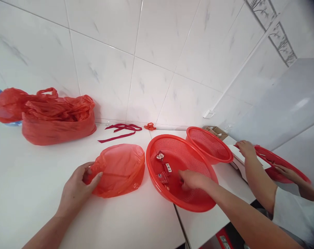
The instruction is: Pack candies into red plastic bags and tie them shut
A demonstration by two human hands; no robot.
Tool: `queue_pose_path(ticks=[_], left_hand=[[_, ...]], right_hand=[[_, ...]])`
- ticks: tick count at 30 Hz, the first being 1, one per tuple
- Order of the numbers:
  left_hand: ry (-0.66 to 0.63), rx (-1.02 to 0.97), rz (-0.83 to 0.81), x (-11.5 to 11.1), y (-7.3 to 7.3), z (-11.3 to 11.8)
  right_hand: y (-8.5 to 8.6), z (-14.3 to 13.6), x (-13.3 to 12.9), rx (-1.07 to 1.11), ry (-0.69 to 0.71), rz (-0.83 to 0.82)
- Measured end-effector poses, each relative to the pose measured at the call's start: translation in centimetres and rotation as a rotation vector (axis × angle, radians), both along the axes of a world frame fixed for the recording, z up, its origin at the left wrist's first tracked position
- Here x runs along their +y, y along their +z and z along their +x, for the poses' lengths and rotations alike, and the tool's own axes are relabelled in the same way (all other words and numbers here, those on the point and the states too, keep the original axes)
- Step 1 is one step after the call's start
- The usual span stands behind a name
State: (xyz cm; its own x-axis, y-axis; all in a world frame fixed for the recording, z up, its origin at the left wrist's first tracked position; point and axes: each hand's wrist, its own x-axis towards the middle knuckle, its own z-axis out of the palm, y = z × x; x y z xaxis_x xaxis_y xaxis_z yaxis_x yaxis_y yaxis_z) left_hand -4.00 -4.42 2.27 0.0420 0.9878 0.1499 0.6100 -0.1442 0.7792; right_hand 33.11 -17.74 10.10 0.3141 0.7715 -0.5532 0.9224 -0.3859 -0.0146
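Note:
Pinched between thumb and fingers of my left hand (pixel 80 186) is the near-left edge of a thin red plastic bag (pixel 124 169), which lies on the white table with its mouth spread. Beside it stands a round red plastic basket (pixel 184 152) with perforated walls. My right hand (pixel 191 180) reaches over the rim into this basket, fingers curled near the bottom. Whether they hold anything is hidden. To the left of those fingers lie several small red wrapped packets (pixel 168 168) with white printed labels.
A bulging red plastic bag (pixel 59 131) rests at the left by the tiled wall. Dark red ribbon (pixel 124 128) and a small orange-red knotted scrap (pixel 150 126) lie at the back. Another red basket (pixel 208 143) stands right, near a co-worker's hands (pixel 246 148) at a further basket (pixel 301 174).

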Motion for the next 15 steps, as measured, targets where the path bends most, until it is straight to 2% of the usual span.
queue_pose_path(ticks=[5, 7, 12, 15], left_hand=[[-0.002, -0.022, -0.025, 0.4, 0.0, 0.2], [0.001, -0.027, -0.028, 0.6, -0.1, 0.2], [0.007, -0.039, -0.026, 0.8, -0.3, 0.1], [0.015, -0.054, -0.038, 0.8, -0.3, 0.1]], right_hand=[[1.4, -0.6, 0.2, 0.195, 0.107, 0.185], [1.5, -1.3, 0.7, 0.265, 0.147, 0.222], [-0.8, -2.8, 2.3, 0.200, 0.236, 0.094], [-1.8, -3.6, 2.7, 0.177, 0.341, 0.123]])
